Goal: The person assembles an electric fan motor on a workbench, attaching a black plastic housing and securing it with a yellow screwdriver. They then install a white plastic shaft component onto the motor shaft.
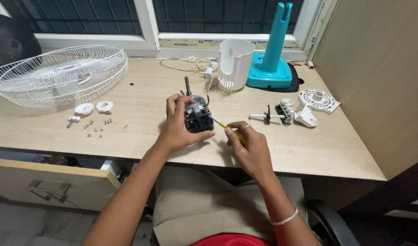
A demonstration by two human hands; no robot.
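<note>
Your left hand [179,125] wraps over the near side of the fan motor [197,116], so you cannot see that side or where the screwdriver [227,129] tip lands on it, and your right hand [250,148] swallows most of the yellow handle. Left of your left hand, the loose screws [96,127] are too small to tell apart or count. Beyond your right hand, the teal stand [273,54] is cut off at the top edge.
</note>
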